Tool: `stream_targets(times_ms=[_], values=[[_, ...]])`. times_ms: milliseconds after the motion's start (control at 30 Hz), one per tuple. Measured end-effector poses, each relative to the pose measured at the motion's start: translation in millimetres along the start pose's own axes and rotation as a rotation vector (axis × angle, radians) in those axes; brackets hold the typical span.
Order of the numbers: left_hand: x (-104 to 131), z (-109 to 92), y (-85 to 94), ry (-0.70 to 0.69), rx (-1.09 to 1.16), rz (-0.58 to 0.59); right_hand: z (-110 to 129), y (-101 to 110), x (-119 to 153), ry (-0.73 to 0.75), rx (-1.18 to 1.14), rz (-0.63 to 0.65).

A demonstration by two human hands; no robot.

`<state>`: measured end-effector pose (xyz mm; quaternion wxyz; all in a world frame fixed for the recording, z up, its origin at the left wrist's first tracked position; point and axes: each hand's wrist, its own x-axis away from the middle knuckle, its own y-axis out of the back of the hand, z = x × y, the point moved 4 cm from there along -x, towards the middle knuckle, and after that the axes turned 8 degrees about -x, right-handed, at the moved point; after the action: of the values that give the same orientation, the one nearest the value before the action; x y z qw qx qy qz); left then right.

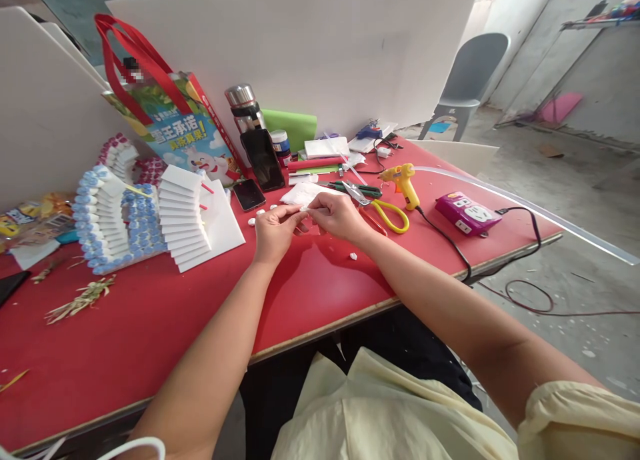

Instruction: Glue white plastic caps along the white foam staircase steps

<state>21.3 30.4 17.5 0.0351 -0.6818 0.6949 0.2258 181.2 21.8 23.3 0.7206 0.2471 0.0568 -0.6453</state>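
Note:
My left hand point(278, 229) and my right hand point(336, 216) meet above the red table, fingertips pinched together on a small white piece point(303, 208). Its kind is mostly hidden by the fingers. Several small white lumps point(252, 222) lie just left of my left hand, and one crumpled white bit point(353, 256) rests nearer the table's front edge. Behind the hands is a sheet of white tissue-like material point(305, 192). To the right of my right hand lie yellow-handled scissors point(390, 217) and orange-handled pliers or cutters point(373, 221).
A yellow glue gun point(404, 185) stands by a purple power socket point(467, 213), its cord hanging over the edge. Left are a stepped white foam model point(185, 220), blue-and-white decorated pieces point(103, 220) and a gift bag point(175, 130). Phones point(249, 195) and a thermos point(245, 110) stand behind.

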Motion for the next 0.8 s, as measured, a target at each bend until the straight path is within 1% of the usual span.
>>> stream_targets(times_ms=[100, 200, 433, 533, 633, 800], values=[[-2.0, 1.4, 3.3, 0.029, 0.039, 0.069, 0.2, 1.7, 0.0, 0.0, -0.072, 0.059], [-3.2, 2.8, 4.6, 0.067, 0.075, 0.122, 1.1, 2.4, -0.1, 0.0, -0.089, 0.098], [-4.1, 4.7, 4.8, 0.143, 0.088, 0.181, -2.5, 0.8, -1.1, 0.043, -0.005, 0.103], [-4.1, 5.7, 5.4, 0.134, 0.09, 0.179, -5.7, -0.1, -1.2, 0.041, -0.042, 0.114], [-3.6, 7.2, 5.2, 0.088, 0.046, 0.162, -7.2, 0.6, -1.1, 0.03, -0.035, 0.118], [-1.4, 7.5, 2.4, 0.04, -0.033, 0.082, -8.8, -0.4, -1.4, -0.005, -0.036, 0.119]])
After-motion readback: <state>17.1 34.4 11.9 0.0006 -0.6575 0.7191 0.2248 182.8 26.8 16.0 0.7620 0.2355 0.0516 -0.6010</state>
